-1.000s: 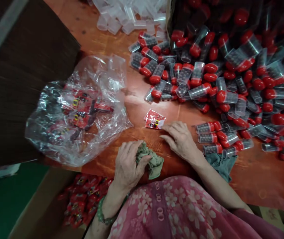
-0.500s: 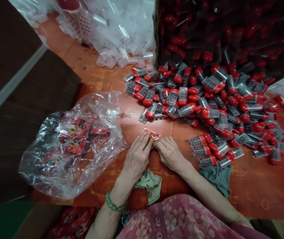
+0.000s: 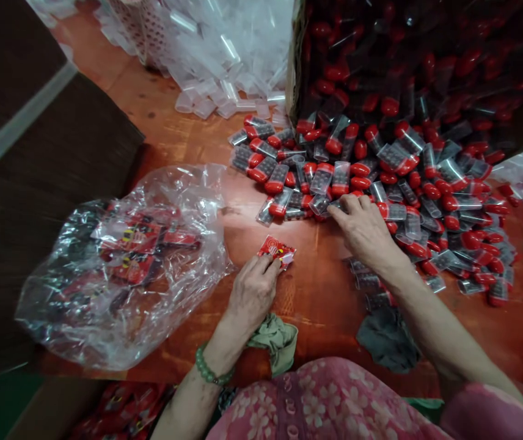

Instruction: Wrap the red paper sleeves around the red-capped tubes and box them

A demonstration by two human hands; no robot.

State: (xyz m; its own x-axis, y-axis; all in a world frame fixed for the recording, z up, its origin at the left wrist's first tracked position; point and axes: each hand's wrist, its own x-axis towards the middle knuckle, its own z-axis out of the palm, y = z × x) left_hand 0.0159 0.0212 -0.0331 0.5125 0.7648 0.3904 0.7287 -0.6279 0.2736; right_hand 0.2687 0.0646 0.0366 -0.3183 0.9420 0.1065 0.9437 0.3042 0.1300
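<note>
Red packaging [image 3: 270, 247], its piece count unclear, lies on the table [image 3: 310, 293] under one left hand [image 3: 253, 290], fingers together, beside one bag [image 3: 188, 275] and two cloths [image 3: 280, 340], while one right hand [image 3: 366, 229], fingers bent, thumb apart, touches uncountable tubes [image 3: 321, 180].

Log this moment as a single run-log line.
left hand: fingers on red printed packet | right hand: at edge of red-capped clear tubes pile | green cloth: on table
</note>
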